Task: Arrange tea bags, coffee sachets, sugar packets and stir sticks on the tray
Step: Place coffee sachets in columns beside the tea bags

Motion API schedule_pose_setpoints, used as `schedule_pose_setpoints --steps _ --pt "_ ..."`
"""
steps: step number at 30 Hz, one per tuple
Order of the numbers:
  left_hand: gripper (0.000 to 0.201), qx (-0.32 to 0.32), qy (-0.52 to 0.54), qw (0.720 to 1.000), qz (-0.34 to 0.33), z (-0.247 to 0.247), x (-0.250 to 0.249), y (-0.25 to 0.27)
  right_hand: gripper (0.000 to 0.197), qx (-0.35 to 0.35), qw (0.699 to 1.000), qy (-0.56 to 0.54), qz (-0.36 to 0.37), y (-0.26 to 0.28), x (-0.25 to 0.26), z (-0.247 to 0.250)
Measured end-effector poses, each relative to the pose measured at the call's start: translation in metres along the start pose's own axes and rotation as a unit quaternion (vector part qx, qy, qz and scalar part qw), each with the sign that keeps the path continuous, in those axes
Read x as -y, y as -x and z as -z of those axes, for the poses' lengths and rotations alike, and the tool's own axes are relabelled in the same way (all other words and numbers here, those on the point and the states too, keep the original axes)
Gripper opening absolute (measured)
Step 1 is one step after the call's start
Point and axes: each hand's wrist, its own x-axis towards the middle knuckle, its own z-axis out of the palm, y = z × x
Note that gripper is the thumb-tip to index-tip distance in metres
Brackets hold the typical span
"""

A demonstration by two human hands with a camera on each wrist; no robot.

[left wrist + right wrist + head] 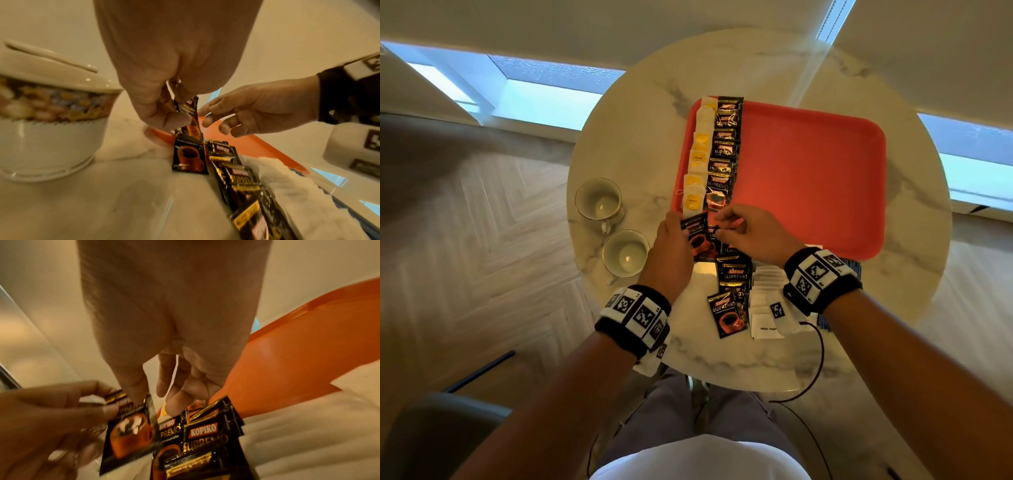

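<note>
Coffee sachet (697, 236) pinched by its top edge in left hand (671, 253), thumb and forefinger curled onto the foil, hanging upright just off the near left corner of red tray (825, 178). Seen clearly from the left wrist view: held sachet (190, 154) dangling from the fingertips, lower edge near or on the marble; contact not certain. Right hand (753, 233) close beside, fingers bent and reaching toward the same sachet's top; empty as far as can be told, though a fine grip on the edge cannot be ruled out.

Further out: loose coffee sachets (732, 274) in an overlapping trail on round marble table (640, 137), running back toward the body. White sugar packets (767, 308) stacked beside them, under the right wrist. No stir sticks identifiable with confidence.

On the tray: row of tea bags (697, 161) along the left rim, row of coffee sachets (724, 150) just beside it, both running far to near. Rest of tray bare. Two teacups (599, 200) on the table left of the tray.

Step in hand, judged: extending the coffee row, about to receive its nearest piece. Next move calls for carrying the sachet over the rim, laying it flat, printed side up, overlapping the last one, edges aligned. Sugar and sticks not yet begun.
</note>
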Motion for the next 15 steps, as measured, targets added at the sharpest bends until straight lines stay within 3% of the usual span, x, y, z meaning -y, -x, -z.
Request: schedule_pose_setpoints --steps 3,7,11,15 --pt "0.021 -0.012 0.019 0.999 -0.026 0.006 -0.012 -0.005 0.024 0.016 1.000 0.004 0.009 -0.005 0.007 -0.005" --pt "0.028 -0.017 0.026 0.999 -0.028 0.007 -0.013 -0.016 0.013 -0.041 0.999 -0.021 0.002 -0.008 0.006 -0.003" --pt "0.036 0.029 -0.034 0.999 0.013 -0.002 -0.003 -0.023 0.015 -0.098 0.995 -0.017 -0.016 -0.006 -0.002 0.009" --pt "0.035 0.062 -0.081 0.994 0.025 -0.011 0.000 -0.025 0.019 -0.112 0.993 -0.023 -0.034 -0.004 -0.007 0.019"
